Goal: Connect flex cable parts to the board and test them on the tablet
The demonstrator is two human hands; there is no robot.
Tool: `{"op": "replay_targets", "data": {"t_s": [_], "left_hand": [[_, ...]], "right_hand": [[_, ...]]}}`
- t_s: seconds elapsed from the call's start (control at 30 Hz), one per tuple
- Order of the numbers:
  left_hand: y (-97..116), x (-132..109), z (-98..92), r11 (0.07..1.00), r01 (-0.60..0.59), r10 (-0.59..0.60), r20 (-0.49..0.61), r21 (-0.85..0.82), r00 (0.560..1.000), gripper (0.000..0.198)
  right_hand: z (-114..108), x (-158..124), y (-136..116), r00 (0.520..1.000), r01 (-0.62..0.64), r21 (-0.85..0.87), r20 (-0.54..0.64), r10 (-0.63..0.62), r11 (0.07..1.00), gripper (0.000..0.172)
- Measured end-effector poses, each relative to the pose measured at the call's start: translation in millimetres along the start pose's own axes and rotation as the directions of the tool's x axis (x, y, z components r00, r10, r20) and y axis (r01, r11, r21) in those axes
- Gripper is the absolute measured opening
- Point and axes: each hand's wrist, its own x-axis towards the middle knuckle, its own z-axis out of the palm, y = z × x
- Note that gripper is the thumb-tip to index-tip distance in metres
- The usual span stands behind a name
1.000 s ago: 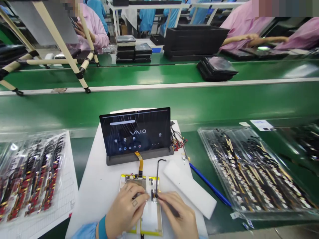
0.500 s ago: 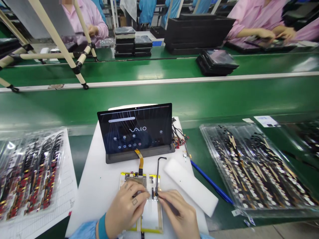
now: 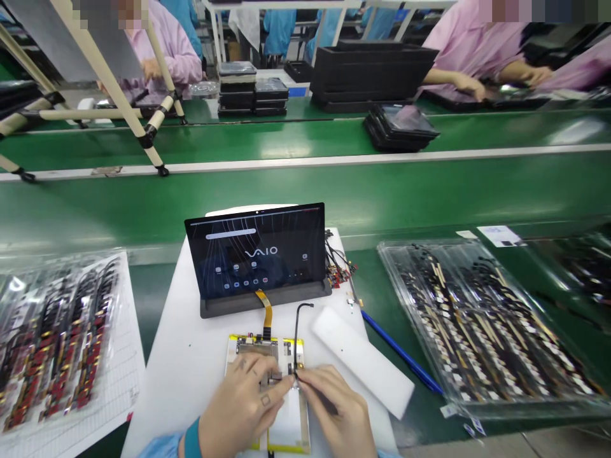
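Note:
A tablet's inner assembly [image 3: 286, 420] with yellow-edged sides lies on the white board below a propped tablet screen [image 3: 258, 254]. An orange ribbon cable [image 3: 268, 315] joins the two. My left hand [image 3: 248, 401] rests over the assembly, fingers curled and pinched near its middle; what they grip is hidden. My right hand [image 3: 337, 404] pinches the lower end of a thin black cable [image 3: 296, 331], close to the left fingertips. The cable's upper end stands up and bends to the right.
A white foam block [image 3: 365, 362] and a blue pen [image 3: 403, 351] lie to the right. Clear trays of small flex parts stand at the right [image 3: 477, 318] and left [image 3: 62, 337]. Wired red parts [image 3: 338, 270] sit behind the board. Co-workers in pink sit across the green bench [image 3: 267, 187].
My left fingertips have shifted right, closer to my right fingertips at the black cable's lower end. The camera view has shifted slightly.

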Motion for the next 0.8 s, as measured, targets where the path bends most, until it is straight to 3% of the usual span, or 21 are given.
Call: {"op": "replay_targets", "data": {"t_s": [0.17, 0.27, 0.37, 0.5, 0.67, 0.8], "left_hand": [[2, 2, 1.8, 0.989, 0.007, -0.016, 0.059, 0.146, 0.998, 0.038], [0, 2, -0.2, 0.989, 0.019, -0.027, 0.05, 0.145, 0.998, 0.039], [-6, 3, -5.8, 0.994, 0.017, -0.023, 0.057, 0.103, 0.998, 0.034], [-20, 11, -14.5, 0.989, 0.021, -0.025, 0.028, 0.146, 0.999, 0.035], [-48, 30, -11.8, 0.887, 0.109, -0.099, -0.046, 0.448, 0.994, 0.051], [-64, 41, -1.6, 0.801, 0.235, -0.175, -0.161, 0.55, 0.971, 0.056]], "right_hand": [[3, 2, 1, 1.0, 0.016, -0.03, -0.012, -0.017, 0.999, 0.014], [-1, 3, -1, 0.999, 0.043, -0.085, 0.024, -0.041, 0.995, 0.016], [-15, 2, 1, 0.99, 0.138, -0.207, 0.06, -0.128, 0.969, 0.028], [-41, 4, 19, 0.951, 0.268, -0.505, 0.001, -0.31, 0.82, 0.041], [-58, 9, 54, 0.928, 0.226, -0.814, 0.013, -0.372, 0.536, 0.055], [-59, 7, 74, 0.928, 0.218, -0.801, -0.007, -0.373, 0.558, 0.055]]}}
